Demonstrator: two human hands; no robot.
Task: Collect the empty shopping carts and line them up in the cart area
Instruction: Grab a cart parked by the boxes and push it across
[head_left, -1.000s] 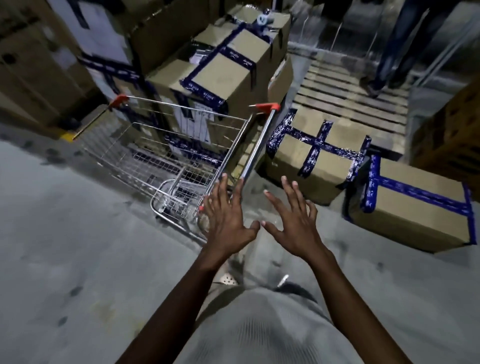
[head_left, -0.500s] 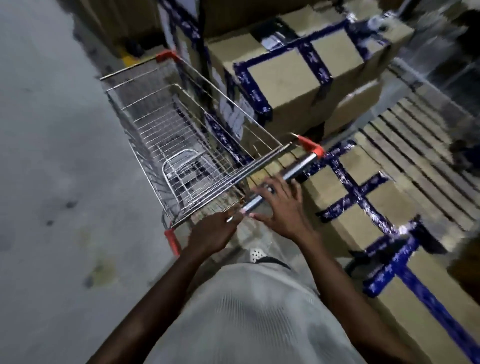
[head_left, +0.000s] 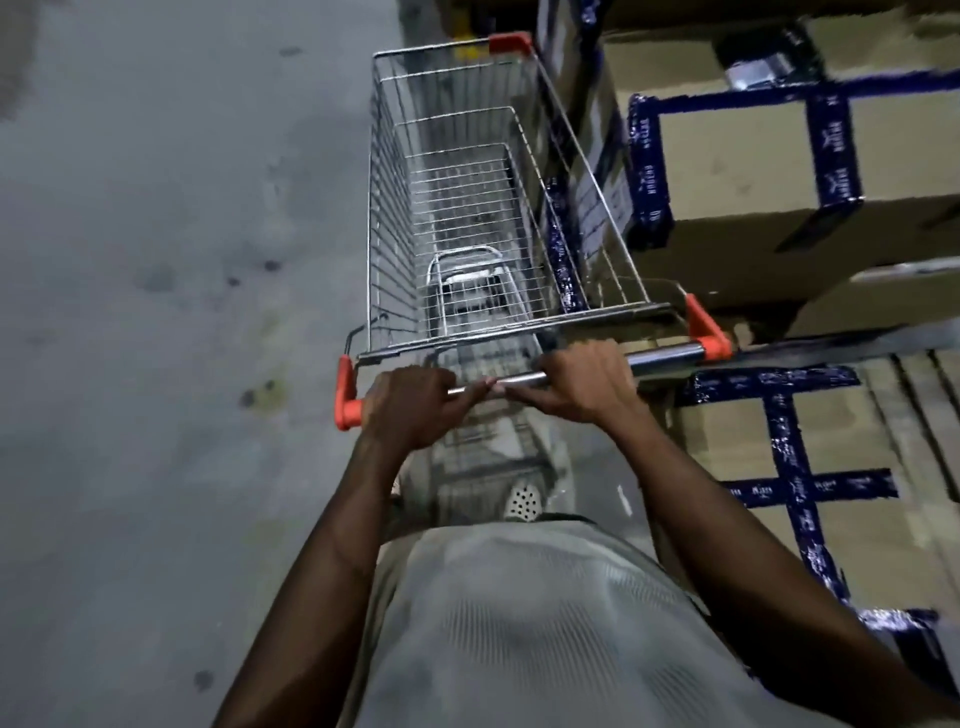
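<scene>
Hands, left hand (head_left: 410, 405) and right hand (head_left: 587, 384), fingers wrapped round cart handle (head_left: 660, 358), cart wheels hidden.

l hand (head_left: 410, 405) & r hand (head_left: 587, 384) clenched

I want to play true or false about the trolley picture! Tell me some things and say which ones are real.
1. Both hands hold the cart's handle. True: the left hand and right hand each have a grip on the metal handle.
2. The shopping cart is full of groceries. False: its basket is empty.
3. Cardboard boxes with blue tape stand to the right of the cart. True.
4. The handle's end caps are green. False: the end caps are orange.
5. The floor to the left of the cart is covered with boxes. False: it is bare grey concrete.
</scene>
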